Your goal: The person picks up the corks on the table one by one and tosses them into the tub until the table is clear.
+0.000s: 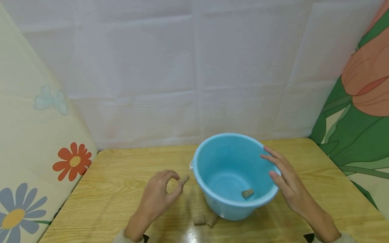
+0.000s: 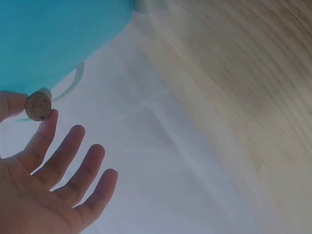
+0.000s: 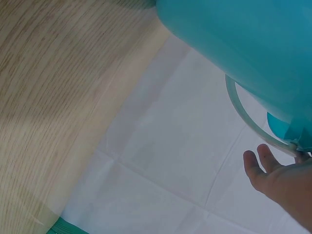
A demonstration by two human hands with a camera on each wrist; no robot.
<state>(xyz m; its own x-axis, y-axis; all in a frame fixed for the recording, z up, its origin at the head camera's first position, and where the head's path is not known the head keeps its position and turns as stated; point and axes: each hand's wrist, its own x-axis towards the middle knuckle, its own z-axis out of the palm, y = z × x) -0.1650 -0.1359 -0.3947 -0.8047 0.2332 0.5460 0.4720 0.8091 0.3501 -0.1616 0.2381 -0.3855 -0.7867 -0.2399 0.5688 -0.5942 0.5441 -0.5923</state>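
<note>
A brown cork (image 1: 184, 180) is pinched between the thumb and index finger of my left hand (image 1: 158, 195), just left of the light blue bucket (image 1: 226, 203). The left wrist view shows the cork's round end (image 2: 38, 106) and the other three fingers spread loosely. My right hand (image 1: 290, 185) rests on the bucket's right rim, its thumb and index finger reaching over the edge. In the right wrist view, two fingers (image 3: 261, 163) stay outside the bucket, close to its pale handle (image 3: 243, 114). One cork (image 1: 247, 193) lies on the bucket's floor.
Two more corks, one lying flat (image 1: 199, 220) and one angled (image 1: 212, 219), are on the wooden table (image 1: 115, 189) at the bucket's near side. A white sheet (image 1: 146, 74) hangs behind; flower-patterned panels (image 1: 361, 141) stand at both sides.
</note>
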